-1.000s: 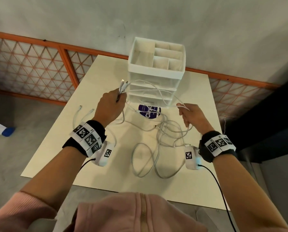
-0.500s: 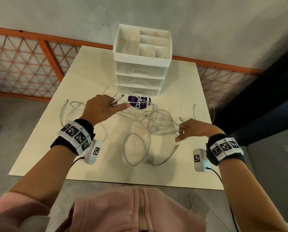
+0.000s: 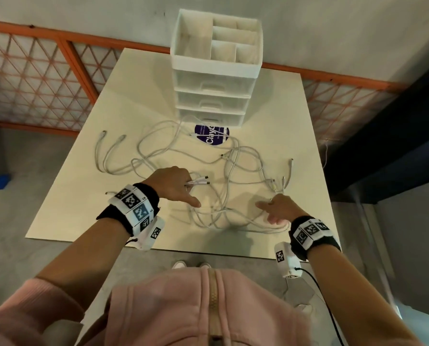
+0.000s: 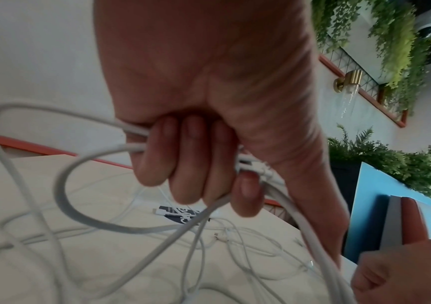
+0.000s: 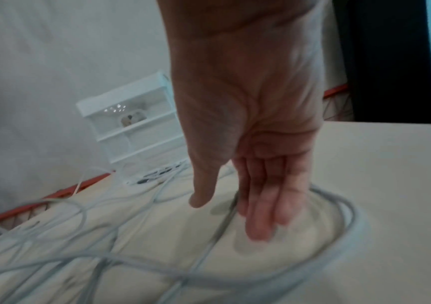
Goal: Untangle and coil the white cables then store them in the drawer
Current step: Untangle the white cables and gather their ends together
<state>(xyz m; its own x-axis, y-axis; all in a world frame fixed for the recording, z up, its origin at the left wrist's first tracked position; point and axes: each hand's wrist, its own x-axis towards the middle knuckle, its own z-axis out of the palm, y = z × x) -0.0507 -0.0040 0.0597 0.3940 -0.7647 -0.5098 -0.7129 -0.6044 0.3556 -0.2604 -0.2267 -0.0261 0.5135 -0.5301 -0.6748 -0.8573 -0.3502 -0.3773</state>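
Several white cables lie tangled across the cream table. My left hand grips a bunch of cable ends, whose plugs stick out to the right; the left wrist view shows its fingers curled round the cables. My right hand hovers over the right side of the tangle, with straight fingers pointing down inside a cable loop and holding nothing. The white drawer unit stands at the table's far edge, its drawers closed.
A purple round sticker lies in front of the drawer unit. Two loose cable ends lie at the left of the table. An orange lattice railing runs behind the table, which ends near my body.
Both hands have come down and toward me from in front of the drawers. The right hand has let go of the cables it held. The tangle now lies spread on the table.
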